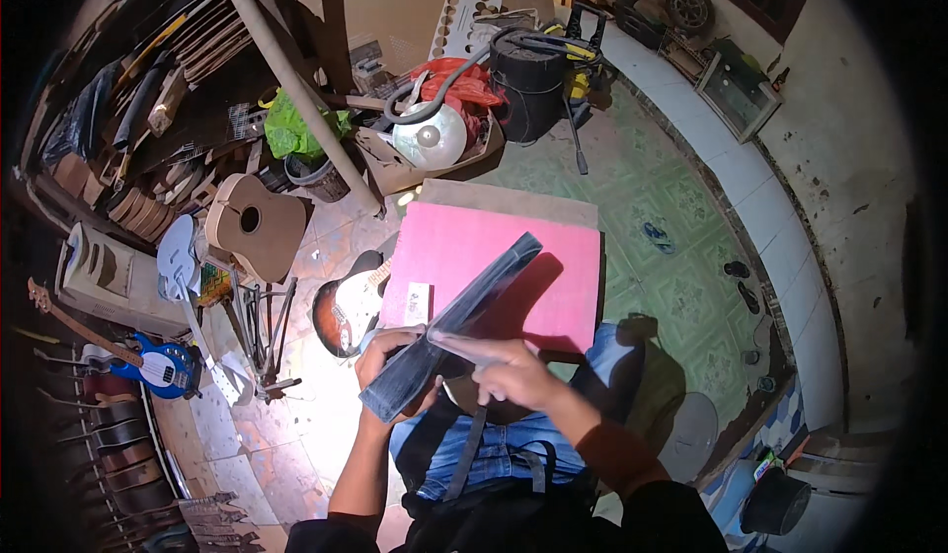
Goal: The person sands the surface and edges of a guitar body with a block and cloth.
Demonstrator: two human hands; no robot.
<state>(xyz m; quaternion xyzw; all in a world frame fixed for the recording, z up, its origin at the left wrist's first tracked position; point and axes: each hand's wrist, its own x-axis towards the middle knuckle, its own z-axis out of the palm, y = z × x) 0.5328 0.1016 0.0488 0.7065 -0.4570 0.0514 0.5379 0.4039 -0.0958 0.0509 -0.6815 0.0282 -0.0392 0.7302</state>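
Note:
In front of my lap, I hold a long dark grey piece tilted up to the far right. It looks like a guitar body seen on edge, narrow in the middle, with dusty scuffs. My left hand is closed round its left side near the waist, thumb over the edge. From the right, my right hand reaches in with its index finger stretched out, its tip at the waist of the piece. The other fingers are loosely bent, and I see nothing held in them. A pink-topped board stands just beyond, with a small white box on it.
To the left are a sunburst electric guitar, an unfinished acoustic guitar body and a blue bass guitar. A black drum with a hose stands at the back. Sandals lie on the green tiles at the right.

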